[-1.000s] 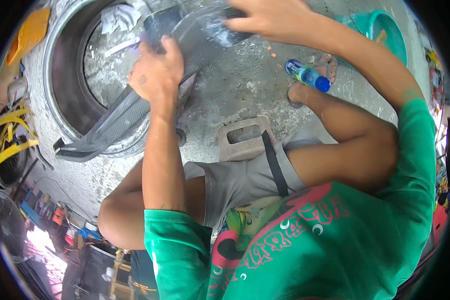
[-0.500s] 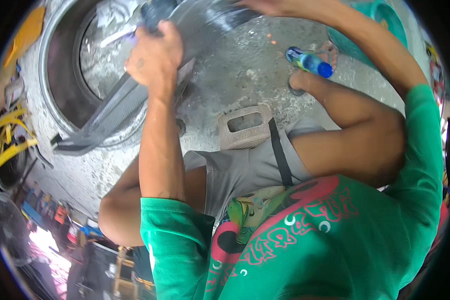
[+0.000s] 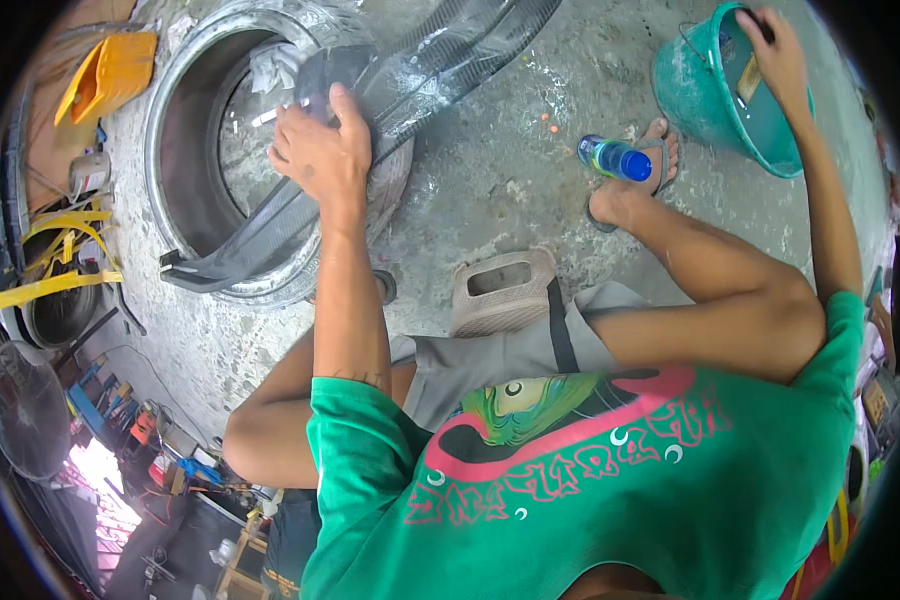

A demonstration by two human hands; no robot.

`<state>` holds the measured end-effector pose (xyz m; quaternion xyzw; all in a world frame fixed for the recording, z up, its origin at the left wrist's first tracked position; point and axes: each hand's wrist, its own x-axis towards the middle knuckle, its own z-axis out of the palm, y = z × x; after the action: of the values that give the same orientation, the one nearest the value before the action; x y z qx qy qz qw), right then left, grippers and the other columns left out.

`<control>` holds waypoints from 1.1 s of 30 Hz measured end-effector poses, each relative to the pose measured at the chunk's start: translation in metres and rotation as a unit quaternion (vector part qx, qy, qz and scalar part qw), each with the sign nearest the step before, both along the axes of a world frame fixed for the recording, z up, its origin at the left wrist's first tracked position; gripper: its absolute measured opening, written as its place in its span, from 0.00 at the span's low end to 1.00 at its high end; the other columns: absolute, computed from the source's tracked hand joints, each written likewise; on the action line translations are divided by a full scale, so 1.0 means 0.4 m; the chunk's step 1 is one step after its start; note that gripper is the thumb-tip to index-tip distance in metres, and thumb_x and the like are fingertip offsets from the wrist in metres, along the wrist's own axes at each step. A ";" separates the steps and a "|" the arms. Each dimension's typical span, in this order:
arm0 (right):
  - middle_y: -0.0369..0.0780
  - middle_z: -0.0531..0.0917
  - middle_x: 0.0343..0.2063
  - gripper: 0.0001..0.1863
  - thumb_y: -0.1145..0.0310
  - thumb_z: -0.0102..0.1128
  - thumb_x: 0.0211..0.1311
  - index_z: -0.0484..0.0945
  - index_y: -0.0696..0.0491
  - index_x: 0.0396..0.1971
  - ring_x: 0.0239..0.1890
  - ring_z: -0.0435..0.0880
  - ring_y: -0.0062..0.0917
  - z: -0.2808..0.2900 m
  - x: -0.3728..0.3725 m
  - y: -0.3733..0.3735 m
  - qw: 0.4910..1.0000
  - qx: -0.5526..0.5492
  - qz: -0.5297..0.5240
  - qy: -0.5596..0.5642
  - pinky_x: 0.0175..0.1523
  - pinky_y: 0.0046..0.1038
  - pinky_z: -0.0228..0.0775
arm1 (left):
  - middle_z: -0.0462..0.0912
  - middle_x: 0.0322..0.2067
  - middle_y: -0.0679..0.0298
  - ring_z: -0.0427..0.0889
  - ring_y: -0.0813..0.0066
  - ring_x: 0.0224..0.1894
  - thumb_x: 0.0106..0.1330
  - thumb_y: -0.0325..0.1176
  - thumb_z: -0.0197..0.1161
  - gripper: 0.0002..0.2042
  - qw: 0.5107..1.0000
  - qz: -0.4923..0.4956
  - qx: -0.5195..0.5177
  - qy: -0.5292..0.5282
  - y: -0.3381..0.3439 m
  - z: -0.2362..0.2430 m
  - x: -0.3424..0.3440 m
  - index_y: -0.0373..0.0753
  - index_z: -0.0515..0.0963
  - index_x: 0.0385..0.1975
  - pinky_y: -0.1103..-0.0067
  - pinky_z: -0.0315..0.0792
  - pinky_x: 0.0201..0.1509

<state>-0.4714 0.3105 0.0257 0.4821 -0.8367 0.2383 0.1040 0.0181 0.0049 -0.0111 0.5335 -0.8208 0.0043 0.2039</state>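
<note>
The left hand [image 3: 320,155] lies palm down, fingers curled over the top of a black inner tube [image 3: 410,70], pressing it against the rim of a tyre [image 3: 185,160] that lies flat on the concrete floor [image 3: 500,170]. The right hand [image 3: 775,55] is stretched far out to the right into a green bucket [image 3: 700,95], its fingers bent over something at the rim; whether they grip it or only touch it cannot be told. The two hands are well apart, with the tube wholly on the left hand's side. The tube runs as a long flattened band: from under the left hand one length goes up and right toward the top of the view, the other sweeps down and left along the tyre's near edge. A white cloth [image 3: 270,70] sits inside the tyre just beyond the left fingers. Between the hands, nearer the bucket, a blue bottle [image 3: 615,158] lies by the person's sandalled foot [image 3: 630,180]. Nearer the body stands a low stool [image 3: 505,290]. Far left of the left hand are an orange scoop [image 3: 110,70] and yellow straps [image 3: 55,250].
</note>
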 end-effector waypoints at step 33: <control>0.38 0.77 0.34 0.09 0.64 0.66 0.59 0.83 0.42 0.40 0.41 0.77 0.31 0.173 0.635 -0.586 0.876 0.092 0.461 0.107 0.49 0.38 0.63 | 0.86 0.50 0.53 0.82 0.51 0.57 0.69 0.70 0.47 0.34 0.618 -0.238 0.738 -0.127 0.561 -0.194 0.200 0.47 0.87 0.48 0.64 0.73 0.62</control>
<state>-0.2176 0.0760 0.0947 0.8433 -0.5212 0.1282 0.0267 0.0981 0.2293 -0.0887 0.2841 -0.6635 -0.5844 -0.3708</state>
